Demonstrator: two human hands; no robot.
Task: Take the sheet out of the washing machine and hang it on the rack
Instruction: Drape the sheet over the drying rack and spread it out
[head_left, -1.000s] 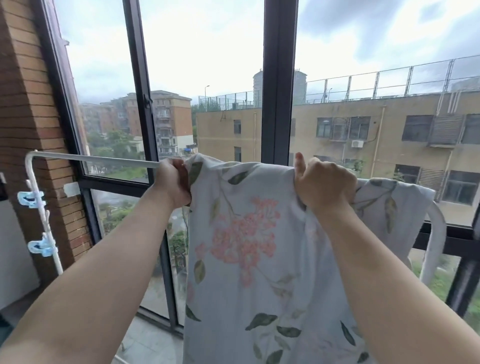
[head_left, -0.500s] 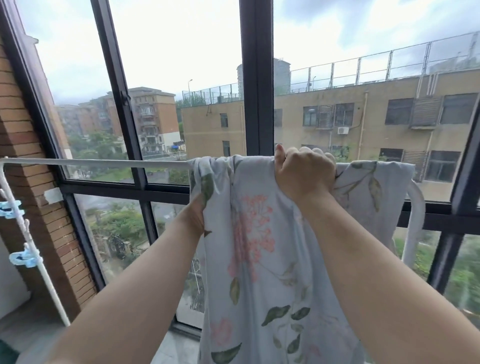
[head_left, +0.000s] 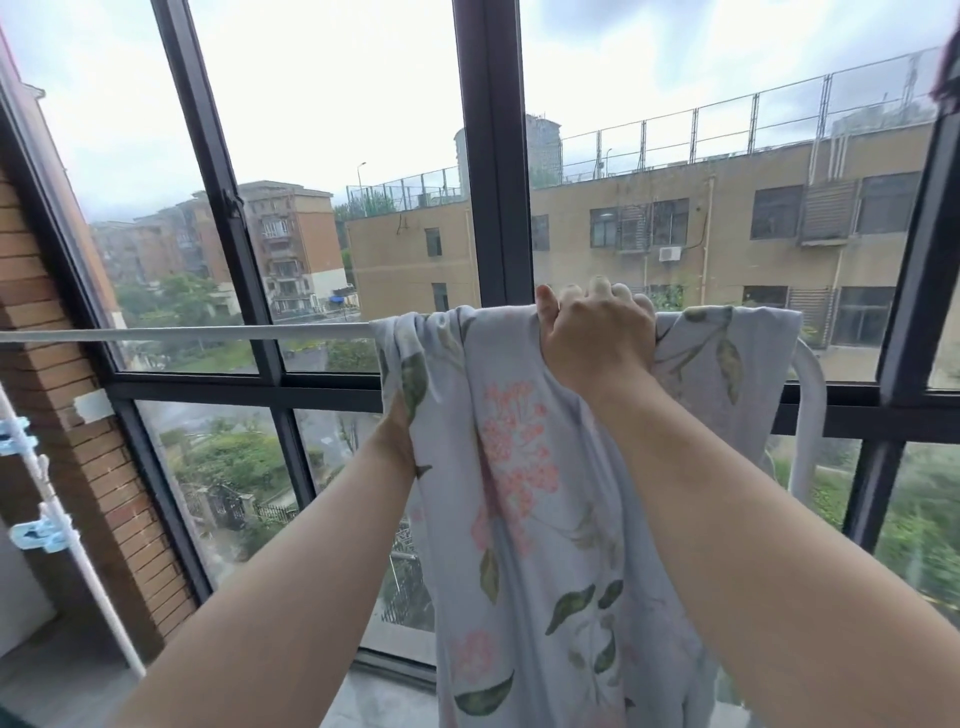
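— What is at your far left?
— A brick wall (head_left: 62, 364). In front of it stands the white drying rack (head_left: 208, 331). Its slanted leg (head_left: 100, 597) carries two pale blue clothes pegs (head_left: 39, 535), one clipped above the other.

— And moving along?
— The top rail (head_left: 291, 329) runs level across the dark-framed window (head_left: 493, 156), and its left stretch is bare.

— Your left hand?
— My left hand (head_left: 397, 426) reaches up below the rail to the left edge of the floral sheet (head_left: 519, 545). Only the heel of it shows. The fingers are behind the cloth, so I cannot tell whether they grip it or lie loose.

— Where is the sheet?
— Draped over the right half of the top rail. It is bunched at its left edge and hangs down in front of me past the bottom of the view. The cloth is pale blue-grey with pink blossoms and green leaves.

— And the right hand?
— My right hand (head_left: 597, 338) sits on top of the rail. The fingers are curled over the far side with the thumb to the left, clutching the sheet against the rail. To its right the cloth lies flatter, as far as the rack's curved end (head_left: 814, 415), which bends downward. Beyond the glass are tan apartment buildings (head_left: 675, 234) under a cloudy sky.
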